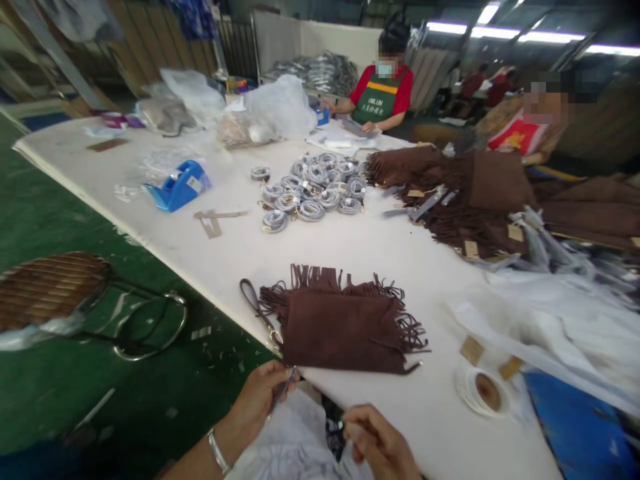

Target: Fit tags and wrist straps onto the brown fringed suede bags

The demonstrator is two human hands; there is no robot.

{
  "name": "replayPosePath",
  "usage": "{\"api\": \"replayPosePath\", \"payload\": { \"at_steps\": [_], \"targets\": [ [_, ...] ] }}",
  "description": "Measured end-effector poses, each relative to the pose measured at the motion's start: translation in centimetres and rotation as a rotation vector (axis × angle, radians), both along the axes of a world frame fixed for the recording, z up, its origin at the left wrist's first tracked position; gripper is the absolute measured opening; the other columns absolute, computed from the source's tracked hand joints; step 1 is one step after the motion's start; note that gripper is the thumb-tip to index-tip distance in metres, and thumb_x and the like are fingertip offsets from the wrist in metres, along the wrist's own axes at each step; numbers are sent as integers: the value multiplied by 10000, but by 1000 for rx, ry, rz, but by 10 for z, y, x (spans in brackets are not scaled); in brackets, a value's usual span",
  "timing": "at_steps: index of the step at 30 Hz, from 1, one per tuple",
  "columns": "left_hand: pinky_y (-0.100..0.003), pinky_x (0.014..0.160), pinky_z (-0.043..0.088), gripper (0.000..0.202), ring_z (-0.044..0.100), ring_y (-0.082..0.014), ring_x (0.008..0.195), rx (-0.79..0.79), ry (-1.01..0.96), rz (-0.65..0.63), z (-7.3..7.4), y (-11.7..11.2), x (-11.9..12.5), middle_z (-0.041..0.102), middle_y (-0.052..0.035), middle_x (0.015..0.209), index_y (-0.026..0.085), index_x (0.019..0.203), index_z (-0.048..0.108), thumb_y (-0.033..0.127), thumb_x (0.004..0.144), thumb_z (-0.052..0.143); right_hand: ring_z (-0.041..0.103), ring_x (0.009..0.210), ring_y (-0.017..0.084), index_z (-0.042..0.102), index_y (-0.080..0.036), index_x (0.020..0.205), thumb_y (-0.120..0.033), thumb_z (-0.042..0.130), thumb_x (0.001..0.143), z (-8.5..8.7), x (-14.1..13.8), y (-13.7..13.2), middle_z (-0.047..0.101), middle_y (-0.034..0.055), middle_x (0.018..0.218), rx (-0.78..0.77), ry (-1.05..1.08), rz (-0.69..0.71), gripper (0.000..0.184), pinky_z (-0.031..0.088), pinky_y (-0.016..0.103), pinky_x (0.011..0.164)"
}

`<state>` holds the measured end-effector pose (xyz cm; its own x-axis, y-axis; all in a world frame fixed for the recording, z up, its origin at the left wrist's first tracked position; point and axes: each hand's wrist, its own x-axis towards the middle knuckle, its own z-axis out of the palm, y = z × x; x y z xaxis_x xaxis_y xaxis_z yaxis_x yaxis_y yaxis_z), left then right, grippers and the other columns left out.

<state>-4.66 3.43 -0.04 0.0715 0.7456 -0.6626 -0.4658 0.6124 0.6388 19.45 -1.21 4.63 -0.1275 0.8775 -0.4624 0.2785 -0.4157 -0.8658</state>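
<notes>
A brown suede fringed bag (340, 327) lies flat on the white table (380, 253) in front of me, its dark strap (255, 303) trailing off its left corner. My left hand (257, 400), a bangle on its wrist, is closed in a pinch on a thin dark piece at the table's near edge, just below the bag's corner. My right hand (380, 443) is curled shut beside it, holding something small that I cannot make out. Between both hands lies crumpled white plastic (295, 440).
Several coiled grey straps (315, 190) are heaped mid-table beside a blue tape dispenser (177, 185). More brown fringed bags (465, 193) pile at the right, above white wrapping (560, 327) and a tape roll (483, 392). Two people sit at the far side. A stool (45, 290) stands on the green floor.
</notes>
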Motion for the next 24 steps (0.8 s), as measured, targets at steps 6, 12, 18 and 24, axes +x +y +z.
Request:
{"api": "replayPosePath", "payload": {
  "at_steps": [6,12,18,24],
  "targets": [
    [-225,533,352,205,508,-129,525,12,-91,37,4,-2,-2,600,-19,580,152,662,552,274,694,714,520,635,118,627,-205,826,-207,454,846,-12,-93,60,585,-28,680,163,-35,196,174,359,200,582],
    [-216,561,345,193,503,-129,572,92,23,50,-5,-10,-4,608,-6,621,160,699,582,316,735,689,569,750,132,624,-221,861,-185,423,896,-13,-103,65,619,-16,790,328,-278,338,208,367,207,697],
    [-242,626,379,205,522,-158,636,202,159,12,-7,-13,-6,613,-16,651,165,732,599,356,768,662,591,732,131,618,-239,917,-193,380,933,-11,-106,63,632,-12,821,350,-454,423,243,358,204,672],
    [-259,649,397,153,547,-178,666,252,261,-23,-10,-15,-5,623,-21,673,173,737,613,316,746,666,621,699,143,629,-244,869,-148,434,903,3,-109,73,668,-10,810,331,-634,520,220,322,225,597]
  ]
}}
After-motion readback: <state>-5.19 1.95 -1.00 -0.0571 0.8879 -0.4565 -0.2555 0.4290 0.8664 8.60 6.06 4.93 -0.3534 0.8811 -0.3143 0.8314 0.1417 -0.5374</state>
